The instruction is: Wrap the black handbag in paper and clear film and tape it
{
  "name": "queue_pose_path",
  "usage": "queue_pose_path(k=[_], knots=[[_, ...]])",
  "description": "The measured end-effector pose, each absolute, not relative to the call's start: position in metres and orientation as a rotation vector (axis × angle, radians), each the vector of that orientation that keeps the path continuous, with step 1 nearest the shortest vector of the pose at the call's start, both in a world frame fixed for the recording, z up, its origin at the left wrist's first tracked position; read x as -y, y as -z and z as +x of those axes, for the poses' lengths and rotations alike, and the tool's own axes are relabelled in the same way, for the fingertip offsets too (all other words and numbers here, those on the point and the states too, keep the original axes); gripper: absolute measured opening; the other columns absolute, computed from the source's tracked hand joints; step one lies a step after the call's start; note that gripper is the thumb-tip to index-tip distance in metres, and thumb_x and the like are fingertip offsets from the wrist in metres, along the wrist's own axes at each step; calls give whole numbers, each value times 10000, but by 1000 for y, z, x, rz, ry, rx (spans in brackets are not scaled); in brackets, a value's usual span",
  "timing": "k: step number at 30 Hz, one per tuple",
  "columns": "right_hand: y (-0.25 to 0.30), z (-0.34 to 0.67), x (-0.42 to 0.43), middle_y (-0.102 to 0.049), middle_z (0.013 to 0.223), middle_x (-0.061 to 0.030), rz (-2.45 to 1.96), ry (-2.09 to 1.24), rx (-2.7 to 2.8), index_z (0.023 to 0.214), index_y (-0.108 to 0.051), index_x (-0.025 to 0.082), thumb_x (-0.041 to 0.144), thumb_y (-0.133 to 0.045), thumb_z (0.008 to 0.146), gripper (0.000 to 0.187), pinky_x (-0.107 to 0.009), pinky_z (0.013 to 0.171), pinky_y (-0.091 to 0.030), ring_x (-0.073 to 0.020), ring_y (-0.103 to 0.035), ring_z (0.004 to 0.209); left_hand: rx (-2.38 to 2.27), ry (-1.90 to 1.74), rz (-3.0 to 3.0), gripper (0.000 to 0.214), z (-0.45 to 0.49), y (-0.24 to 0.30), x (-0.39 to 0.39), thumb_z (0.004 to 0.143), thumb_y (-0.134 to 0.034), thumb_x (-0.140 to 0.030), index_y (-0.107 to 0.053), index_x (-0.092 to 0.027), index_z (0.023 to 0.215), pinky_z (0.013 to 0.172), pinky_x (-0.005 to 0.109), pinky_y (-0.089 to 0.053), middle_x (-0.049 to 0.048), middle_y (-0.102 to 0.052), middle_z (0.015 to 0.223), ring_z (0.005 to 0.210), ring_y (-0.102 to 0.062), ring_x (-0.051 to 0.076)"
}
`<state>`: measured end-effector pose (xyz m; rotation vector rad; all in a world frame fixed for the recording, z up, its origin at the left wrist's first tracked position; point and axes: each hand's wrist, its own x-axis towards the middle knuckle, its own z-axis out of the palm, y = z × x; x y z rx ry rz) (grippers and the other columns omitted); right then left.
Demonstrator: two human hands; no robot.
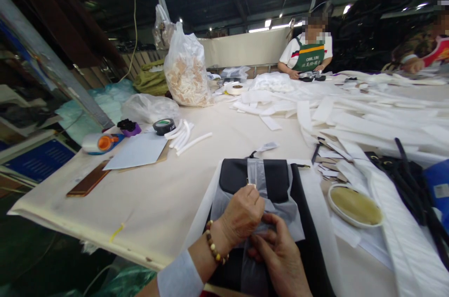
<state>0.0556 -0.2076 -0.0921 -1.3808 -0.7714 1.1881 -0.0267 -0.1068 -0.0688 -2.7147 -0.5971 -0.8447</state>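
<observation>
Working on the black bag [277, 177] lying on the bench [150, 199], had the right hand [282, 252] nearest, with thumb and fingers drawn nearly together, seemingly on the translucent film [290, 217]. With the left hand [242, 210], curled almost closed just beyond, could not tell the hold, hidden underneath. Judged best to keep the pinch light, ease the film flat and avoid catching it on the small metal clasp [251, 186]. To the right, needed care around the yellowish round dish [356, 206]. Farther off, saw loose white strips [375, 124].
</observation>
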Motion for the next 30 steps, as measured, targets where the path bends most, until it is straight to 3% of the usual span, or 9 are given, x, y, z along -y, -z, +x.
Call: queue_pose_path(k=[9, 17, 25, 30], knots=[[101, 65, 208, -580, 591, 34, -1364, -1179, 1072, 1248, -412, 165, 344, -525, 796, 499, -284, 547, -510, -173, -614, 533, 859, 1126, -2690, 223, -30, 86, 108, 824, -372, -25, -518, -137, 697, 748, 281, -524, 66, -598, 786, 805, -561, 160], [93, 65, 201, -597, 646, 24, -1469, -1047, 1108, 1226, -344, 152, 350, -514, 786, 511, -306, 549, -514, -183, -617, 526, 923, 1344, -2692, 212, -32, 90, 108, 808, -387, -18, -545, -146, 747, 737, 270, -539, 48, -624, 798, 821, -580, 145], [101, 71, 196, -624, 659, 9, -1387, -1172, 947, 1099, -424, 185, 364, -572, 761, 410, -289, 500, -516, -178, -610, 506, 795, 1424, -2675, 264, -33, 84, 115, 850, -315, -49, -540, -145, 748, 769, 304, -552, 74, -619, 768, 835, -596, 161], [97, 72, 196, -609, 593, 30, -1391, -1075, 1032, 1039, -472, 202, 318, -540, 784, 289, -240, 466, -496, -154, -593, 479, 818, 1410, -2643, 267, -30, 87, 118, 859, -309, -62, -554, -119, 768, 787, 322, -560, 104, -635, 804, 880, -607, 177]])
